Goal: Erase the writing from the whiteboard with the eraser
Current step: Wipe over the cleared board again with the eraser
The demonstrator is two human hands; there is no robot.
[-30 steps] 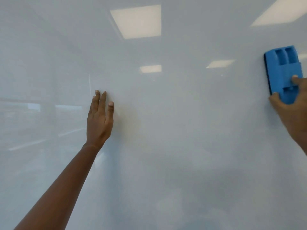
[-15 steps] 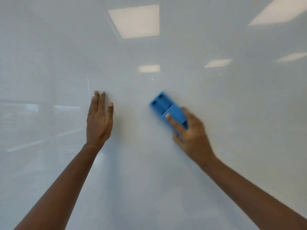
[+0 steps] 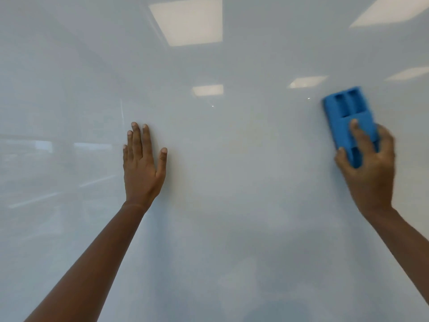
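A glossy whiteboard fills the whole view, and I see no writing on it. My right hand grips a blue eraser and presses it flat against the board at the right, its upper half sticking out above my fingers. My left hand lies flat on the board left of centre, fingers pointing up and slightly apart, holding nothing. The eraser and right hand are slightly blurred.
The board's surface mirrors ceiling light panels at the top and a faint room reflection at the left. No edge or frame of the board is visible.
My right hand swept the eraser from the far right to the centre beside my left hand, then back to the right. My left hand stayed flat in the same spot.
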